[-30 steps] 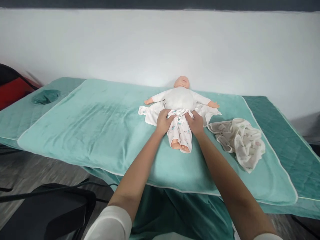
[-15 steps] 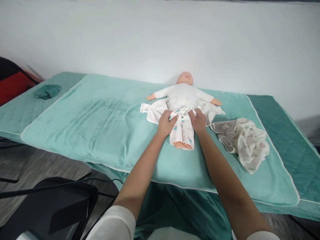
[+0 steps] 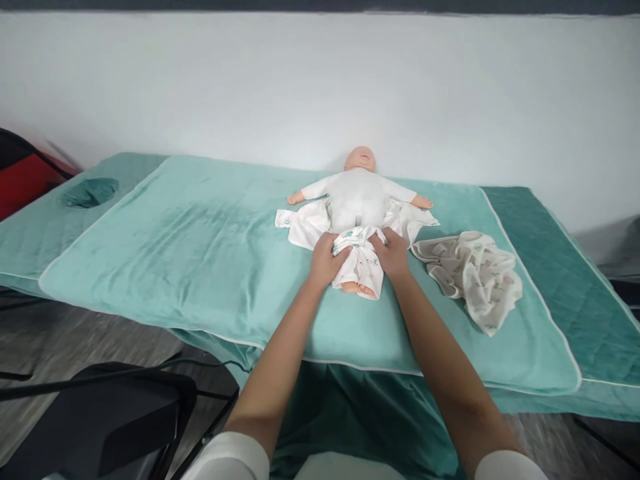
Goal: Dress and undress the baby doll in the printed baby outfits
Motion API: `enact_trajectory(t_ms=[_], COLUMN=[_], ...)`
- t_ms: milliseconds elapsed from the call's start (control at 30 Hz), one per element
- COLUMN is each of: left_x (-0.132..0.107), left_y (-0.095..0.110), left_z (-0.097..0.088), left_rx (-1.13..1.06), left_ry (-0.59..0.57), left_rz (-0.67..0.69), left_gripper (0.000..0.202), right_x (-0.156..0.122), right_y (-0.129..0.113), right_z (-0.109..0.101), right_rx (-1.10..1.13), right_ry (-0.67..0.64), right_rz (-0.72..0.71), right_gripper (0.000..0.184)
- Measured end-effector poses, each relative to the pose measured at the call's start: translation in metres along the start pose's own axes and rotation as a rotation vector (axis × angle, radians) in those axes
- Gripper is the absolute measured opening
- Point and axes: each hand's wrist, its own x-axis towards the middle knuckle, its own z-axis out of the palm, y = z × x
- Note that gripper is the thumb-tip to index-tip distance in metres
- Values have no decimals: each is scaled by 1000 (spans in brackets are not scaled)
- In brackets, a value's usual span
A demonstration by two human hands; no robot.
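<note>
A baby doll (image 3: 358,193) lies on its back on a teal blanket (image 3: 210,233), head toward the wall. It wears printed white trousers (image 3: 363,261), and an opened white garment (image 3: 306,228) is spread under its body. My left hand (image 3: 326,256) and my right hand (image 3: 391,252) each grip the trousers' waistband at the doll's hips, fingers curled into the fabric. The waistband sits low, below the doll's bare torso. The doll's feet show at the trouser cuffs.
A crumpled cream cloth (image 3: 475,270) lies on the blanket right of the doll. A dark green cloth (image 3: 89,192) rests at the far left. The darker quilted table cover (image 3: 575,267) shows at right. A black chair (image 3: 100,413) stands at lower left, a red object (image 3: 25,183) beyond.
Both hands have slid toward me along the doll's legs with the waistband, and more of the doll's torso is uncovered. The view shifted slightly.
</note>
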Motion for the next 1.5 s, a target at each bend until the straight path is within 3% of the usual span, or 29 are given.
enact_trajectory(t_ms=[200, 533, 700, 1000, 1200, 1300, 1367, 1500], left_x=[0, -14, -28, -21, -20, -20, -20, -20], left_y=[0, 5, 7, -1, -4, -4, -4, -3], left_z=[-1, -9, -14, -11, -10, -9, -9, -8], left_rx=[-16, -18, 36, 9, 0, -19, -35, -59], left_ry=[-5, -20, -66, -69, -54, -33, -17, 4], left_rz=[28, 20, 45, 18, -8, -1, -1, -21], left_gripper=[13, 10, 11, 13, 11, 10, 11, 11], right_x=[-40, -33, -34, -39, -60, -70, -75, -85], right_y=[1, 13, 13, 5, -1, -2, -1, 0], right_z=[-11, -5, -5, -10, -19, -22, -25, -33], right_rx=[1, 38, 29, -117, -47, 30, 68, 80], right_ry=[-105, -28, -33, -11, -144, -163, -172, -303], right_rz=[-7, -120, -89, -111, -11, -36, -110, -234], right_gripper=[34, 16, 16, 20, 24, 25, 33, 75])
